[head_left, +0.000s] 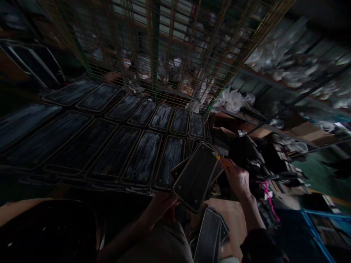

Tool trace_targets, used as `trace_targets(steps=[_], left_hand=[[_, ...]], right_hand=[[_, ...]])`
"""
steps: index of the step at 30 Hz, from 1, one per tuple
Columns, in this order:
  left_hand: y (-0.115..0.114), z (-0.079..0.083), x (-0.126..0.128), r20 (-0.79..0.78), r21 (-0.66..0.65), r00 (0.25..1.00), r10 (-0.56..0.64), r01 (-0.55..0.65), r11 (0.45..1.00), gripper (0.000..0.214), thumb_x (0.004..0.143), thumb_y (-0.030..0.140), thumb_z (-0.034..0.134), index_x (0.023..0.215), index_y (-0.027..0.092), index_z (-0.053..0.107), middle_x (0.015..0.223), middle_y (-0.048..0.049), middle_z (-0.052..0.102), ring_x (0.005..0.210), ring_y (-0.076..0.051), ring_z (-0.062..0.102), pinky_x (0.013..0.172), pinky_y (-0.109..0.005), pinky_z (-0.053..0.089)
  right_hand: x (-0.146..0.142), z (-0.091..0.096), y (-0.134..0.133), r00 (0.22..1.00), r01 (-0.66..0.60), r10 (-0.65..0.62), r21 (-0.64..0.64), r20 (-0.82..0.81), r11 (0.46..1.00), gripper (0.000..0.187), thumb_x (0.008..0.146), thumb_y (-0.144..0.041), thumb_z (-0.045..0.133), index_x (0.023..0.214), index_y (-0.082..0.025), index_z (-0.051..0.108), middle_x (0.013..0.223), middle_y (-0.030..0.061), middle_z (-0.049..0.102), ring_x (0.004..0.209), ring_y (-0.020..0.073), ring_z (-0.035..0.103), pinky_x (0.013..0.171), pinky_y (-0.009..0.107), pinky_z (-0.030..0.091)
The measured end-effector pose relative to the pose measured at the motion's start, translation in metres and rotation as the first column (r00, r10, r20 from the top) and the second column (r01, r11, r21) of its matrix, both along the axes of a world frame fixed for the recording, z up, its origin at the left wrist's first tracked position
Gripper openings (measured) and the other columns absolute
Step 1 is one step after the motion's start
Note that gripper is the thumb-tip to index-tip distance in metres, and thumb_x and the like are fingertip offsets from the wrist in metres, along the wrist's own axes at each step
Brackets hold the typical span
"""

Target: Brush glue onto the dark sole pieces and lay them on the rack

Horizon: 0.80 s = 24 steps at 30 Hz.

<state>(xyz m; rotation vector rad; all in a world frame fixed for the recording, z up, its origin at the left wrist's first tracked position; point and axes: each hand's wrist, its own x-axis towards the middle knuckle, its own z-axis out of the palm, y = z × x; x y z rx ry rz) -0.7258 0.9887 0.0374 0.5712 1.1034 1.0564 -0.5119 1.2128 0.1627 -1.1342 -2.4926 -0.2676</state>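
Low in the middle of the view, the left hand (161,205) has its fingers clamped on the bottom edge of a dark flat panel with rounded corners and a pale rim (196,177). The panel is held tilted over the brown surface (236,214). The right hand (237,178) pinches a small orange tool (219,157) at the panel's upper right corner. A stack of similar dark panels (211,230) lies just below. Rows of white-streaked dark panels (142,159) spread to the left, before a tall wire rack (170,54).
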Motion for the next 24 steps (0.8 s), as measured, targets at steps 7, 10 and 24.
trace_targets(steps=[7, 10, 24], left_hand=[[-0.005, 0.009, 0.002, -0.022, -0.046, 1.0, -0.006, 0.004, 0.999, 0.066, 0.077, 0.075, 0.049, 0.09, 0.012, 0.062, 0.048, -0.0031, 0.062, 0.039, -0.016, 0.056, 0.041, -0.023, 0.039], [-0.005, 0.012, 0.003, 0.015, -0.075, 1.0, 0.023, -0.022, 0.997, 0.063, 0.076, 0.073, 0.053, 0.09, 0.013, 0.06, 0.048, -0.0011, 0.06, 0.041, -0.017, 0.058, 0.04, -0.023, 0.041], [-0.005, 0.011, 0.007, -0.016, -0.087, 0.998, 0.064, -0.066, 0.994, 0.065, 0.073, 0.076, 0.053, 0.085, 0.012, 0.06, 0.046, -0.002, 0.06, 0.036, -0.014, 0.052, 0.038, -0.021, 0.037]], right_hand=[[0.013, 0.002, -0.061, 0.995, -0.095, 0.083, -0.205, -0.063, 0.974, 0.025, 0.098, -0.037, 0.049, 0.109, -0.022, 0.064, 0.086, -0.0011, 0.073, 0.067, 0.0117, 0.069, 0.055, 0.018, 0.048], [0.014, 0.012, -0.107, 0.983, -0.177, 0.151, -0.332, -0.102, 0.926, 0.02, 0.097, -0.031, 0.049, 0.11, -0.022, 0.062, 0.092, 0.0001, 0.072, 0.072, 0.012, 0.07, 0.06, 0.018, 0.052], [-0.002, 0.009, -0.012, 0.92, -0.07, -0.09, -0.386, -0.382, 0.92, 0.031, 0.093, -0.044, 0.054, 0.107, -0.019, 0.065, 0.073, 0.0015, 0.069, 0.066, 0.0154, 0.068, 0.062, 0.024, 0.056]])
